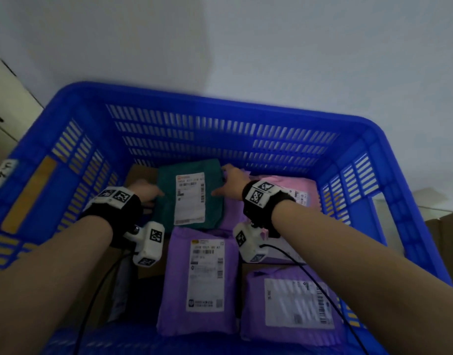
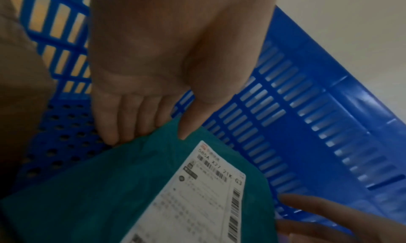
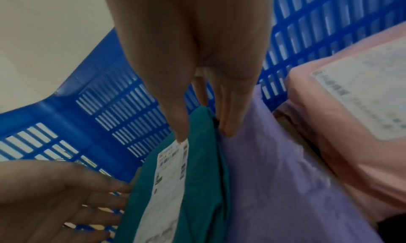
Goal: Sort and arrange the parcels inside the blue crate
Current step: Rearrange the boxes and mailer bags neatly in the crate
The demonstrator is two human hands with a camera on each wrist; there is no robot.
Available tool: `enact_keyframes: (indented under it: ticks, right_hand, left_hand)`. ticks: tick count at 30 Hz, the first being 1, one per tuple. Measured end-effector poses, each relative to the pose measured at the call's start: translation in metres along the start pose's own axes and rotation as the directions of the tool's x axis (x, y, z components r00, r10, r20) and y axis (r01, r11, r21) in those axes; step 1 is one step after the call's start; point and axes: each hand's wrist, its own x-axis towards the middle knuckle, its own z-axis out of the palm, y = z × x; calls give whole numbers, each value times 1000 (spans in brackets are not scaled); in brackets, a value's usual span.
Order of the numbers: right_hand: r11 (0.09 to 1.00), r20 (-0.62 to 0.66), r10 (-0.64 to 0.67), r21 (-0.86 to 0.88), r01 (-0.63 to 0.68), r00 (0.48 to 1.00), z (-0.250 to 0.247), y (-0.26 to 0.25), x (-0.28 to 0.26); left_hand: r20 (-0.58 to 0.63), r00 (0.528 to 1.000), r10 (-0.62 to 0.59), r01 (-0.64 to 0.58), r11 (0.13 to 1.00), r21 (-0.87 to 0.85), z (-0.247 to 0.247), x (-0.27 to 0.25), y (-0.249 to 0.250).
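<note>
A teal parcel [image 1: 189, 201] with a white label lies at the far middle of the blue crate [image 1: 220, 108], its right edge over a purple parcel [image 3: 274, 177]. My left hand [image 1: 153, 194] holds its left edge; in the left wrist view the thumb [image 2: 184, 125] lies on top of the teal parcel [image 2: 110, 194] and the fingers [image 2: 123, 121] go under. My right hand [image 1: 225, 180] pinches the far right corner, with the thumb [image 3: 180, 125] by the label and the fingers [image 3: 228, 121] behind the teal parcel [image 3: 202, 177].
Two purple parcels [image 1: 199, 278] [image 1: 292, 303] lie label-up at the near side of the crate. A pink parcel [image 1: 294, 188] sits at the far right. A brown cardboard box [image 1: 141, 172] shows at the far left, by the crate wall. The perforated floor [image 2: 61, 142] is bare beside the teal parcel.
</note>
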Motion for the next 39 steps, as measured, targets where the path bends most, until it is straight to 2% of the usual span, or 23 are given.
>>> enact_keyframes:
  ticks: [4,8,11,14,18,22,25,27,31,33,35,39]
  right_hand:
    - [996,-34,79,30,-78,996,4,-1,0]
    - [987,-102,104,130,-90,989,6,0,-3]
    - [978,-147,88,198,-57,985,4,3,-6]
    - [984,-189,72,177,-38,979,-5,9,-10]
    - [998,-307,-43,35,57,951,-25,17,-18]
    - [984,-344,-177,-35,176,922,-45,21,-29]
    - [974,-341,-164,90,206,926,-56,31,-38]
    - [956,-370,-133,196,218,919,-63,41,-47]
    - [864,-438,36,465,192,898,-82,67,-67]
    - [816,-448,144,558,150,882,-92,83,-74]
    - [804,-442,222,587,93,869,-98,99,-79]
    - [789,-426,331,614,0,842,-100,124,-86]
  left_hand:
    - [-27,1000,-5,3,996,-89,-4,3,-6]
    - [-4,999,32,-32,991,-128,-5,1,-7]
    - [-60,990,127,-135,976,-169,-9,-1,-7]
    - [-87,968,235,-248,946,-209,-11,-7,-4]
    - [-46,921,387,-389,906,-164,-6,-23,6]
    - [24,888,460,-457,886,-77,2,-41,24]
    - [71,865,497,-493,867,-76,8,-53,38]
    - [54,855,515,-507,854,-114,14,-58,47]
    - [-4,903,429,-408,858,-310,33,-64,56]
    - [76,924,376,-324,871,-369,50,-69,57]
    - [173,922,345,-262,888,-377,72,-74,59]
    - [306,915,264,-178,943,-282,113,-80,63]
